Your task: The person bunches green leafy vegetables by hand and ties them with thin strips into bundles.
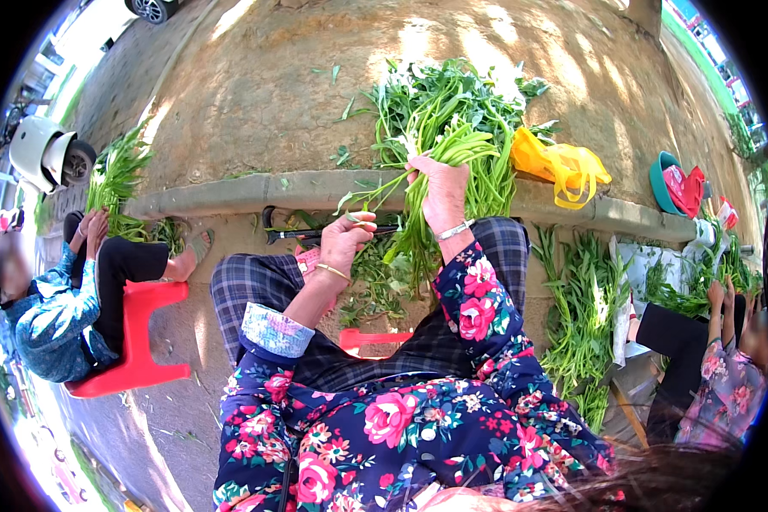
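My right hand [445, 192] is closed around a bunch of long green vegetable stems [461, 147], likely water spinach. Their pale cut ends point up and to the right, and leafy parts hang down between my knees. Lower and to the left, my left hand [347, 240] pinches a small green leaf [360, 221] between thumb and fingers. Beyond my right hand, a large heap of leafy greens [445, 83] lies on the bare ground past the kerb. Picked leaves [374, 278] are scattered on the pavement below my hands.
A yellow plastic bag [550, 160] rests by the heap on the concrete kerb [224, 195]. Behind my hands lies a black-handled stick [294, 235]. More greens [585, 307] lie at right. People handling greens sit on either side, the left one on a red stool [144, 339].
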A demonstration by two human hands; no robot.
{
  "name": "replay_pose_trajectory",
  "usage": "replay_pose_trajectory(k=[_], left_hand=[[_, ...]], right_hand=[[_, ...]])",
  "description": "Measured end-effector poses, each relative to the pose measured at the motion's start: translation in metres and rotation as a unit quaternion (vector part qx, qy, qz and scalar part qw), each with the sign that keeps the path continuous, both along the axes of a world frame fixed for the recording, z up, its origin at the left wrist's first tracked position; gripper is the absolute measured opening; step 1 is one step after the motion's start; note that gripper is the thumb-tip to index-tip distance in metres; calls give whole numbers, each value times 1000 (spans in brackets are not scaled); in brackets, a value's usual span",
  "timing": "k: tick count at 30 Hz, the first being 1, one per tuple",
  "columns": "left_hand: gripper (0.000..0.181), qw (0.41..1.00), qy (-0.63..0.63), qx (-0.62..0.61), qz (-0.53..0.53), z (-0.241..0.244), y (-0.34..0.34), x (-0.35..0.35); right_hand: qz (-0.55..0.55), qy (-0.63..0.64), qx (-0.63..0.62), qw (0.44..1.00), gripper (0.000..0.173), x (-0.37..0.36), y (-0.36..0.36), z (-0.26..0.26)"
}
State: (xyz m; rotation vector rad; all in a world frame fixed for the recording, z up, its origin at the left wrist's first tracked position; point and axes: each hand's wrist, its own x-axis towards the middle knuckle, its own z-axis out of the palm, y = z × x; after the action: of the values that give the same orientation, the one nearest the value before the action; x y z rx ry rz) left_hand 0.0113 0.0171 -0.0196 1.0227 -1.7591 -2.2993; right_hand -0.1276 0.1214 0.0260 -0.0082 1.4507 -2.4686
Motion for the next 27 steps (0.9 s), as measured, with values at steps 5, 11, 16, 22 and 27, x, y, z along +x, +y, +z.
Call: replay_pose_trajectory(k=[5,11,16,22,27], left_hand=[[30,994,100,-42,-14,17,9,-3],[19,990,125,-60,-19,28,12,-6],[17,986,110,-116,-33,25,9,-7],[16,965,-31,-232,-118,12,5,-14],[18,973,15,-158,-169,-5,19,0]], right_hand=[[3,7,11,1000,7,-1,1,0],[19,-9,27,999,7,2,-1,2],[31,0,30,999,8,5,-3,0],[27,7,17,999,9,8,-7,-1],[-14,-23,-24,999,9,-3,2,0]])
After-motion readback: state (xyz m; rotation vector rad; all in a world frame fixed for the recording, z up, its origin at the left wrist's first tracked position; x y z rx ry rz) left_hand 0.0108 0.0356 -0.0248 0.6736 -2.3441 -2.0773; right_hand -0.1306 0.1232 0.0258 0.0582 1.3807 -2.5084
